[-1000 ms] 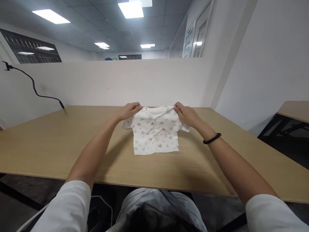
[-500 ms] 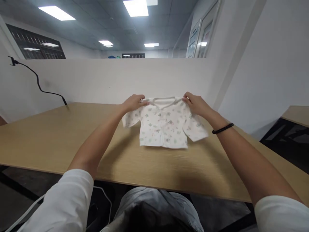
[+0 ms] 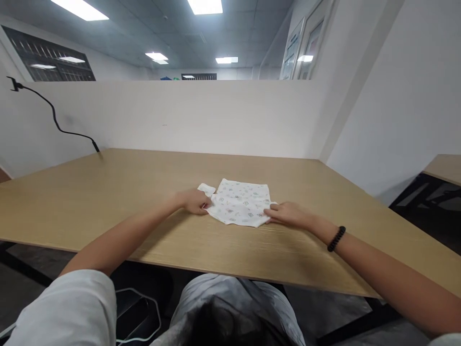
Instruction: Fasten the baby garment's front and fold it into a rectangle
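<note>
A small white baby shirt [image 3: 243, 202] with a scattered print lies on the wooden table in front of me. Its straight hem points away from me, and one sleeve shows at the left; the other sleeve is mostly hidden by my right hand. My left hand [image 3: 196, 201] is closed on the shirt's left edge, fingers curled over the cloth. At the opposite edge, my right hand [image 3: 286, 213] pinches the fabric between thumb and fingers, low over the tabletop. A black coiled band [image 3: 336, 239] circles my right wrist.
The wooden tabletop [image 3: 144, 168] runs up to a low white partition [image 3: 216, 115]. A black bendable holder [image 3: 54, 115] rises at the far left corner. Another table [image 3: 444, 168] stands at the right. A white cable [image 3: 154, 307] hangs below the front edge.
Both hands have come down and toward me with the shirt. It was held up by the shoulders, neckline on top; now it lies on the table with its hem away from me.
</note>
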`<action>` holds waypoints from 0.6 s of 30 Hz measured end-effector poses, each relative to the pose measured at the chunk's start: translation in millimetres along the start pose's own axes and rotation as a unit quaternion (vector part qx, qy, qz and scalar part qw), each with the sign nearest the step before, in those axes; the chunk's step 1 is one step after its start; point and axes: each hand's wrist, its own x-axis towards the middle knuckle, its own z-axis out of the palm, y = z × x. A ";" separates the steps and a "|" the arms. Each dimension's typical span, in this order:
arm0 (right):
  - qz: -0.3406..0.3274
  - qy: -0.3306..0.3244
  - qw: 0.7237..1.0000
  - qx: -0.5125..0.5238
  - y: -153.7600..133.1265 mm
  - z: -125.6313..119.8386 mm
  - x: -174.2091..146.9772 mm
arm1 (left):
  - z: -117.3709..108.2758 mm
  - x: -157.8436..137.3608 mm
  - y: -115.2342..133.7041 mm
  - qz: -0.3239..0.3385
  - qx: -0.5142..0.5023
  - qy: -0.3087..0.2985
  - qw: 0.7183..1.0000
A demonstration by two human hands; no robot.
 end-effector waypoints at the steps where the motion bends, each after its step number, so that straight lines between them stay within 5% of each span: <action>1: -0.015 -0.008 1.000 -0.008 -4.3 4.7 -4.1 | 2.7 -0.9 2.4 0.000 -0.011 -0.005 1.000; 5: -0.044 -0.026 0.998 -0.041 -15.9 9.4 -15.7 | -5.3 0.3 6.4 -0.020 -0.015 -0.036 0.999; 10: -0.020 -0.009 0.999 -0.033 -28.6 14.2 -18.4 | -4.2 5.3 10.5 0.030 -0.013 0.017 0.999; 15: 0.001 0.059 0.995 0.081 -43.4 23.1 -28.2 | 6.6 -5.4 25.7 -0.179 -0.025 -0.144 0.973; 18: 0.018 0.039 0.992 0.121 -48.6 20.9 -41.3 | -0.8 -20.9 39.8 -0.240 -0.019 -0.110 0.964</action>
